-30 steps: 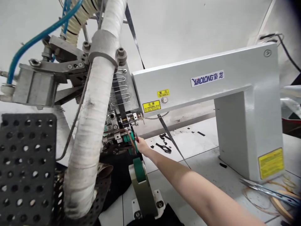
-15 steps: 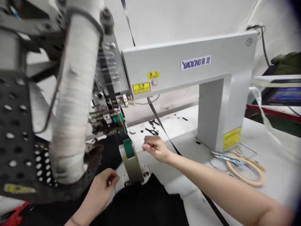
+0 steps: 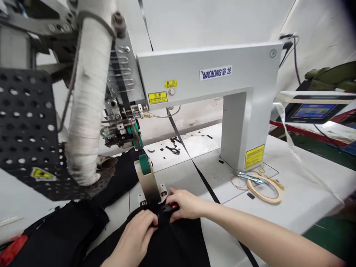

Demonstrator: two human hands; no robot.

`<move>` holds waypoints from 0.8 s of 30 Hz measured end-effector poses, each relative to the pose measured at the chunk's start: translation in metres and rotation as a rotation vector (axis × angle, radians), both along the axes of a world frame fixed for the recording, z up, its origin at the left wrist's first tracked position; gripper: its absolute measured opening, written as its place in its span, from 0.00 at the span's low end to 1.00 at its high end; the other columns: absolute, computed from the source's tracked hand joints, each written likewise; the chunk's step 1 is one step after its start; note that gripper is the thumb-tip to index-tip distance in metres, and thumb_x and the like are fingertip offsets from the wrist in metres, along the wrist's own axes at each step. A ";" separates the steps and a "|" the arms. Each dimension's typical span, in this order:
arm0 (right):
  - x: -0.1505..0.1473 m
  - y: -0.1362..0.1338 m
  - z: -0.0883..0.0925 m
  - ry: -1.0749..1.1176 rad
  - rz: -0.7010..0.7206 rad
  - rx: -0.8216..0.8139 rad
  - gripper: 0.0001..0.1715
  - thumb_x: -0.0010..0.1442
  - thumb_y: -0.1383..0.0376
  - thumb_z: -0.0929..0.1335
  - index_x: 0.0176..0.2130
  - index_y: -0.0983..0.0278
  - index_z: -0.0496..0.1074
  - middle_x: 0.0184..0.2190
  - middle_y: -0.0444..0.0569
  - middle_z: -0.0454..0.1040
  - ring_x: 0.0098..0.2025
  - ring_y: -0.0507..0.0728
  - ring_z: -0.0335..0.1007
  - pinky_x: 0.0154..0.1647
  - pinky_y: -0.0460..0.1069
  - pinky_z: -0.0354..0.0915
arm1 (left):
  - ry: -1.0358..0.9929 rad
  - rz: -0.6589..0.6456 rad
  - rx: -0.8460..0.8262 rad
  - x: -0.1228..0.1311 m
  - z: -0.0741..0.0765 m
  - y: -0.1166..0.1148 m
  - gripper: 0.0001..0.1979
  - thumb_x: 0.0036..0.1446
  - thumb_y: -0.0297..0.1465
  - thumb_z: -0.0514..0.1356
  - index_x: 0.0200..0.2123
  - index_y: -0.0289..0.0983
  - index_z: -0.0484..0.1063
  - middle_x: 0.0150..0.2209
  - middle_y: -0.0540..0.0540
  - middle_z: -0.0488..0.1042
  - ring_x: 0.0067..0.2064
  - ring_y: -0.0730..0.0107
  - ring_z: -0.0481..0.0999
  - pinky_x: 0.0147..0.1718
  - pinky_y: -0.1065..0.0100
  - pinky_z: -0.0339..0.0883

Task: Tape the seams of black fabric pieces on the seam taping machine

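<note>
Black fabric (image 3: 183, 241) lies across the front of the table below the roller post. My left hand (image 3: 136, 233) is closed on it, the fingertips pinching its upper edge. Just to the right, my right hand (image 3: 185, 204) is curled around a small black and red tool (image 3: 170, 208), whose tip points at the fabric by my left fingertips. Most of that tool is hidden by my fingers, and its exact kind does not show. Directly behind both hands stands the metal post with a green roller (image 3: 144, 164).
A grey seam-taping machine (image 3: 189, 74) spans the table. At left hang a white-wrapped pipe (image 3: 86, 96) and a perforated black guard (image 3: 25, 122). Black tape (image 3: 204, 180) runs down behind my right arm. Scissors (image 3: 247, 175) and a tape roll (image 3: 264, 189) lie right; more black fabric (image 3: 63, 230) lies left.
My hands have come down and together onto the black fabric in front of the post. The red part of the tool in my right hand now shows. The camera view has shifted slightly.
</note>
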State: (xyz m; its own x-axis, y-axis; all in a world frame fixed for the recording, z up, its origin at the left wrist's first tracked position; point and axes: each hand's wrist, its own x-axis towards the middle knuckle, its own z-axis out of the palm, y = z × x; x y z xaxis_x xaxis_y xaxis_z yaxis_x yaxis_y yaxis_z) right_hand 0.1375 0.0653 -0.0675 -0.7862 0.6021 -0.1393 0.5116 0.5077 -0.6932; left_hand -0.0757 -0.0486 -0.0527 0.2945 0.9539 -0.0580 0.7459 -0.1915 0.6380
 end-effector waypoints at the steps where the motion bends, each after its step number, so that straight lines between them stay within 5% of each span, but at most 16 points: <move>1: -0.001 0.002 0.004 0.036 0.003 -0.015 0.17 0.43 0.59 0.75 0.34 0.61 0.75 0.39 0.46 0.68 0.34 0.53 0.66 0.34 0.45 0.60 | -0.002 0.034 0.013 -0.001 0.001 0.000 0.07 0.61 0.28 0.47 0.39 0.42 0.64 0.40 0.48 0.72 0.42 0.69 0.72 0.42 0.67 0.65; 4: -0.004 0.006 0.021 0.229 0.037 -0.143 0.18 0.45 0.62 0.75 0.39 0.61 0.74 0.44 0.46 0.69 0.35 0.51 0.64 0.34 0.44 0.59 | -0.020 0.073 0.111 -0.005 0.009 0.001 0.14 0.62 0.30 0.49 0.50 0.46 0.64 0.47 0.48 0.74 0.48 0.69 0.73 0.47 0.70 0.65; 7: -0.011 0.008 0.044 0.307 0.286 -0.333 0.29 0.46 0.60 0.74 0.49 0.59 0.70 0.45 0.45 0.70 0.37 0.50 0.64 0.35 0.43 0.58 | -0.092 -0.226 0.203 -0.008 0.029 0.003 0.18 0.62 0.27 0.48 0.51 0.49 0.67 0.45 0.50 0.76 0.45 0.72 0.75 0.44 0.74 0.67; 9: -0.014 0.010 0.059 0.251 0.412 -0.357 0.21 0.46 0.58 0.74 0.42 0.61 0.74 0.34 0.42 0.71 0.32 0.49 0.62 0.32 0.43 0.57 | -0.120 -0.249 0.169 -0.011 0.044 0.002 0.19 0.61 0.28 0.49 0.52 0.49 0.67 0.43 0.48 0.77 0.43 0.69 0.76 0.43 0.72 0.67; 10: -0.014 0.011 0.067 0.222 0.408 -0.330 0.16 0.46 0.57 0.74 0.35 0.63 0.74 0.28 0.40 0.68 0.29 0.49 0.60 0.30 0.43 0.56 | -0.106 -0.144 0.119 -0.015 0.050 0.001 0.19 0.59 0.30 0.51 0.53 0.49 0.67 0.43 0.47 0.77 0.44 0.66 0.76 0.44 0.70 0.67; 14: -0.009 0.014 0.087 0.188 0.102 -0.218 0.13 0.43 0.60 0.75 0.24 0.64 0.70 0.21 0.38 0.60 0.25 0.48 0.54 0.24 0.43 0.51 | -0.006 0.327 -0.133 -0.038 0.060 0.003 0.15 0.52 0.40 0.58 0.40 0.41 0.75 0.35 0.44 0.77 0.39 0.57 0.75 0.39 0.64 0.67; 16: -0.007 0.014 0.090 0.227 -0.070 -0.307 0.14 0.42 0.61 0.75 0.26 0.64 0.69 0.21 0.38 0.60 0.24 0.48 0.52 0.23 0.43 0.49 | -0.079 0.367 -0.179 -0.050 0.059 0.006 0.16 0.54 0.44 0.55 0.32 0.38 0.74 0.32 0.45 0.76 0.37 0.59 0.74 0.38 0.66 0.66; 20: -0.011 0.013 0.087 0.344 -0.349 -0.692 0.15 0.44 0.61 0.73 0.32 0.63 0.69 0.23 0.38 0.62 0.18 0.44 0.46 0.17 0.44 0.44 | -0.299 0.431 -0.126 -0.061 0.057 0.012 0.18 0.57 0.45 0.52 0.42 0.40 0.71 0.36 0.47 0.75 0.42 0.61 0.72 0.43 0.67 0.64; 24: -0.017 0.014 0.087 0.460 -0.536 -0.841 0.24 0.37 0.69 0.75 0.37 0.64 0.70 0.23 0.40 0.64 0.18 0.45 0.48 0.16 0.44 0.42 | -0.298 0.554 0.047 -0.064 0.058 0.020 0.17 0.52 0.45 0.57 0.40 0.42 0.73 0.39 0.47 0.75 0.46 0.56 0.71 0.50 0.62 0.62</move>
State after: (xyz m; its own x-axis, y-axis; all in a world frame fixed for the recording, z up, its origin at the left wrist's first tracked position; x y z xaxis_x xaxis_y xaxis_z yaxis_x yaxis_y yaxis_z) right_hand 0.1207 0.0797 0.0193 -0.5330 0.7310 -0.4260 0.1285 -0.4277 -0.8947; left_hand -0.1397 -0.0282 0.0052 -0.2467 0.9691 -0.0042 0.5338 0.1395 0.8340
